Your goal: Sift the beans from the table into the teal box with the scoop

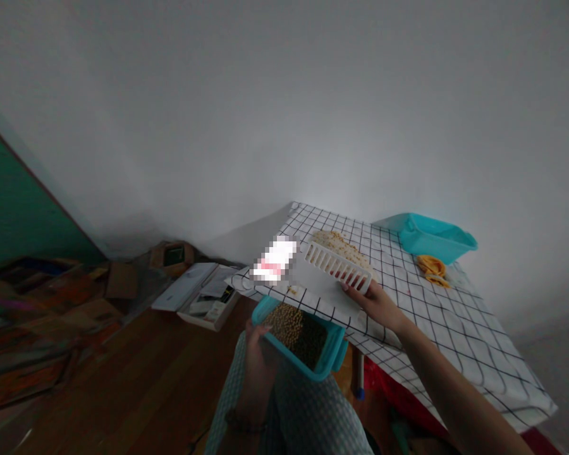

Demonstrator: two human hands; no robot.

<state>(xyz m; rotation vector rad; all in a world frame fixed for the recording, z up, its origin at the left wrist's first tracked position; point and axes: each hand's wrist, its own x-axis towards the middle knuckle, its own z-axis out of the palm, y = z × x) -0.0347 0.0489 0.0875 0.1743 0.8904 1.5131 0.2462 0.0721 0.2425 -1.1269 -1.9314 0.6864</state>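
Centrally, we see the right hand [363, 300] clamped on a white slotted basket [332, 275], long axis slanting away leftward, with scattered grains [334, 236] just beyond on the worktop [420, 319]; leftward, at its near edge, the left hand [256, 343] grips a turquoise bin [332, 355] of seeds [289, 325].

Dim light, wall [351, 145] palest mid-frame, floor [137, 373] dark, left edge blurred

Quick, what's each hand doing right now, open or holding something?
Left hand: closed on the rim of a teal plastic tub.
Right hand: closed on a white slotted plastic piece.
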